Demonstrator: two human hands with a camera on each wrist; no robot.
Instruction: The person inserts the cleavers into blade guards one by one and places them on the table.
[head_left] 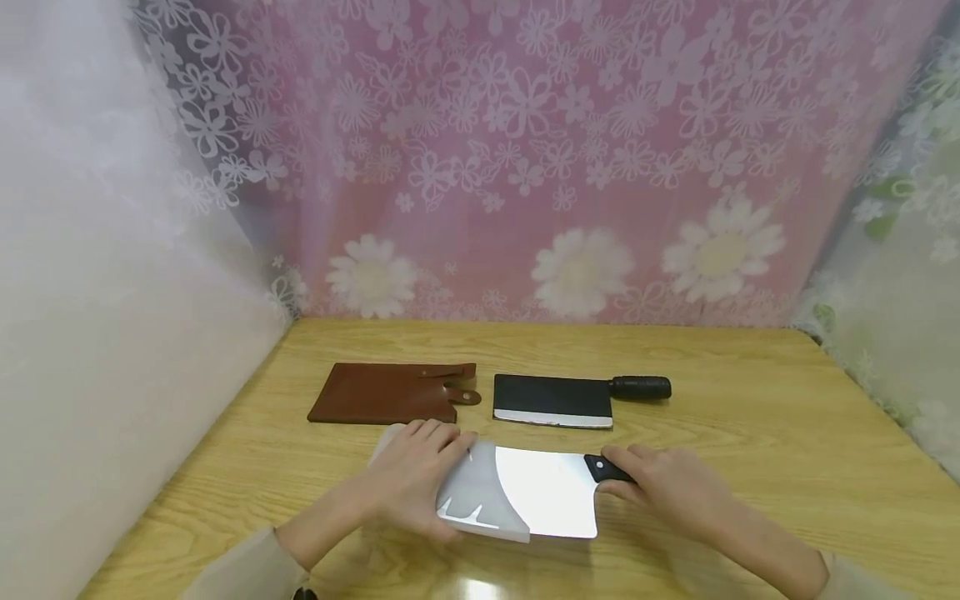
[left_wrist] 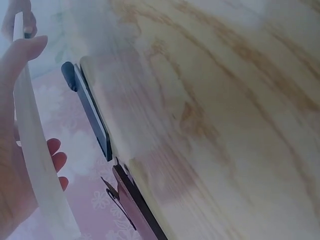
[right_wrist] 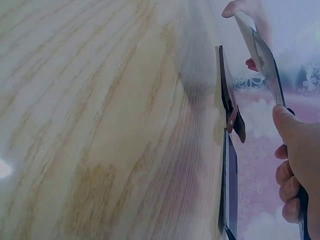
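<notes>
A pale wood-grain bench (head_left: 780, 417) fills the lower view. Held above it, a broad silver steel cleaver (head_left: 551, 492) sits partly inside a translucent white cover (head_left: 480, 487). Behind lie a flat brown leather sheath (head_left: 390, 393) and, to its right, a black-bladed cleaver (head_left: 553, 397). The left hand's (head_left: 416, 479) fingers pinch the cover; the right hand's (head_left: 667, 483) curl round the silver cleaver's black handle (head_left: 609, 468). Best kept: blade and cover aligned, fingertips clear of the edge.
</notes>
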